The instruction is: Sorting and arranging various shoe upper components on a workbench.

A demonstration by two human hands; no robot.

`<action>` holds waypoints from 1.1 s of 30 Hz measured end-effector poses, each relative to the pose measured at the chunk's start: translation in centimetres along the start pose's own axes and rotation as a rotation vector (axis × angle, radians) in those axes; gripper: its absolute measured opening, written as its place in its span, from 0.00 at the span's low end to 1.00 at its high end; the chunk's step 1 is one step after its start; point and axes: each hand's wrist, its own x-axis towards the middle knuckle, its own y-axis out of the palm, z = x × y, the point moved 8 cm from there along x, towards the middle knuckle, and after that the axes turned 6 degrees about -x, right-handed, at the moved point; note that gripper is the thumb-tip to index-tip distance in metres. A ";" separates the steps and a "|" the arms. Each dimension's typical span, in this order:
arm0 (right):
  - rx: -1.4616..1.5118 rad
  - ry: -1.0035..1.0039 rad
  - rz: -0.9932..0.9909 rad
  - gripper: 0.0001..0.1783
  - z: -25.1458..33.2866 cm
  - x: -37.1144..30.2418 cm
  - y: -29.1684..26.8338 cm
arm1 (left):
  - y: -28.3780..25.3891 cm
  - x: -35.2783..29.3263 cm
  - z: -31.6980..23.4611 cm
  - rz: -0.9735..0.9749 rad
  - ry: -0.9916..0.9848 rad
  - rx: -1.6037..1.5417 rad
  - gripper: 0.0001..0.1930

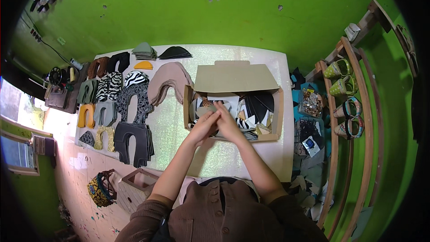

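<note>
My left hand (pixel 202 127) and my right hand (pixel 227 124) meet at the fingers above the near side of an open cardboard box (pixel 277 107). Both look closed against each other, and what they hold, if anything, is hidden. Just beyond the fingertips a rounded grey-green piece (pixel 204 111) shows; I cannot tell whether I grip it or it lies in the box. Inside are cut scraps: black pieces (pixel 260 105), zebra-striped bits (pixel 245 124) and a leopard-print piece (pixel 207 101). The box's lid flap (pixel 235 78) stands folded back.
Left of the box, stacks of U-shaped cut pieces cover the table (pixel 179 130): beige (pixel 168 78), dark grey (pixel 134 141), patterned and mustard (pixel 86 115). A wooden rack (pixel 367 130) with green shoes (pixel 342 86) stands right, beside tubs of scraps (pixel 310 103). A small machine (pixel 58 89) sits far left.
</note>
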 end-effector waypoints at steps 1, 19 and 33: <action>-0.262 0.046 0.133 0.29 1.8 -0.2 1.5 | -2.1 0.3 0.4 -0.027 -0.032 -0.016 0.15; -0.689 0.087 0.187 0.21 -0.8 1.8 -0.2 | -2.7 -0.2 -5.8 0.042 0.234 -0.331 0.21; -0.315 0.226 0.118 0.12 -4.4 2.0 -0.3 | -3.6 0.1 -6.1 0.155 0.249 -0.627 0.22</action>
